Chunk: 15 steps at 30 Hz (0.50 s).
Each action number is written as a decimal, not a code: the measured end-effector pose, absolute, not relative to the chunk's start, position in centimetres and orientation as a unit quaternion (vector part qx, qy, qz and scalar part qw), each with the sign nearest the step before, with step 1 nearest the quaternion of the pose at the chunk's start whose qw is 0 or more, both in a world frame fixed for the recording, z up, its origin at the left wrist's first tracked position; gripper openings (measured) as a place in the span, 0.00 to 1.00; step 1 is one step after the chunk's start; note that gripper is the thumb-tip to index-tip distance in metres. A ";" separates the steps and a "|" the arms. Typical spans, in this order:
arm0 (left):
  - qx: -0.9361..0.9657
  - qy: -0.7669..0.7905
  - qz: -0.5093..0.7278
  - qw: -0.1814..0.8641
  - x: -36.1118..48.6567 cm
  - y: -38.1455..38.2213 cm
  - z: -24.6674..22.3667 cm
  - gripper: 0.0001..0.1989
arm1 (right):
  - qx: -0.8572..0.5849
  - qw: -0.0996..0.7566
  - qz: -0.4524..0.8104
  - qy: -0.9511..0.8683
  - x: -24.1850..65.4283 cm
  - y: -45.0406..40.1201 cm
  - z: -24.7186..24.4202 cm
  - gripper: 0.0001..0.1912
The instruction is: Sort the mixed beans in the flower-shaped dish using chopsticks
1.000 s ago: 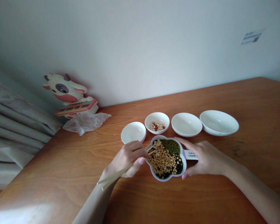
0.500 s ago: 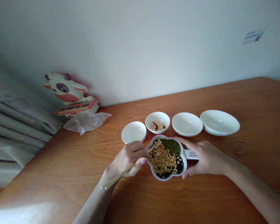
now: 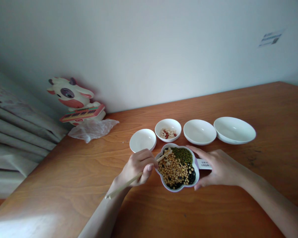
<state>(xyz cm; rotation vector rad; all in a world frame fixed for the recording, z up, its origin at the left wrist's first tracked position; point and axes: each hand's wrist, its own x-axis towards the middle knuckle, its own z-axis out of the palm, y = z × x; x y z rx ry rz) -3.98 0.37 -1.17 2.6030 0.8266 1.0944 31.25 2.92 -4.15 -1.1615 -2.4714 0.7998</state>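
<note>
My left hand is closed round a pair of chopsticks. Their tips reach into a cloud-shaped bowl with a pale purple rim and a labelled handle. In the bowl lie yellow soybeans, green mung beans, dark beans and a few pale nut pieces. The tips touch the pale pieces at the upper left; whether they pinch one I cannot tell. My right hand grips the bowl's right side, thumb and fingers spanning it around the handle.
Behind the bowl stand white bowls: a small one, one holding pale and reddish nut pieces, another and a larger one. A cow-shaped toy keyboard and a clear plastic bag are at the back left.
The rear ends of the chopsticks have dipped slightly down and left as my left hand shifted a little. My right hand and the cloud-shaped bowl stay in place.
</note>
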 end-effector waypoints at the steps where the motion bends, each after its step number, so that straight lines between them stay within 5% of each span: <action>1: 0.877 0.280 0.378 0.099 -3.9 0.4 -1.2 0.33 | -0.404 0.147 0.278 -0.859 31.3 2.9 -4.2 0.69; 15: 0.731 0.416 0.527 0.118 -2.6 0.6 -2.5 0.38 | -0.402 0.155 0.261 -0.864 31.4 3.0 -4.7 0.69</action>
